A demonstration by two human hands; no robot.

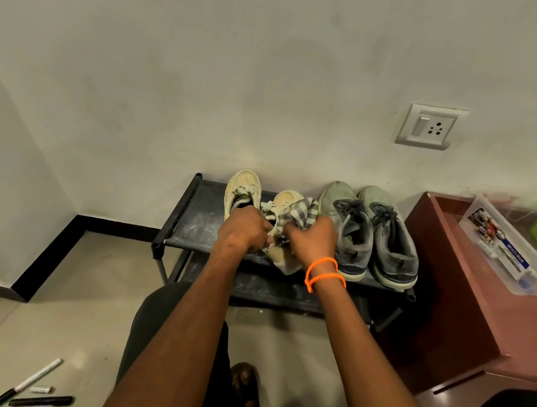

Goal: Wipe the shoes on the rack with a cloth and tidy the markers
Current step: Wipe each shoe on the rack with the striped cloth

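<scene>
Head view, landmark = black shoe rack (189, 223) against the wall. Step in hand: wiping the beige pair on the rack's top shelf. Left hand (245, 229) curls round the nearer beige shoe (283, 225) to steady it; that shoe sits tilted at the rack's front edge. Right hand (312, 239) has its grip bunched on the checked cloth (304, 209), pressed against the same shoe. Second beige shoe (243, 191) stands just left of it on the rack; grey pair (369, 230) at the rack's right end, looks untouched. Markers (34, 391) lie loose on the floor, well left of and nearer than the rack.

Next, my read: finish this shoe, square it back beside its mate, shift cloth to the others. Markers last.
</scene>
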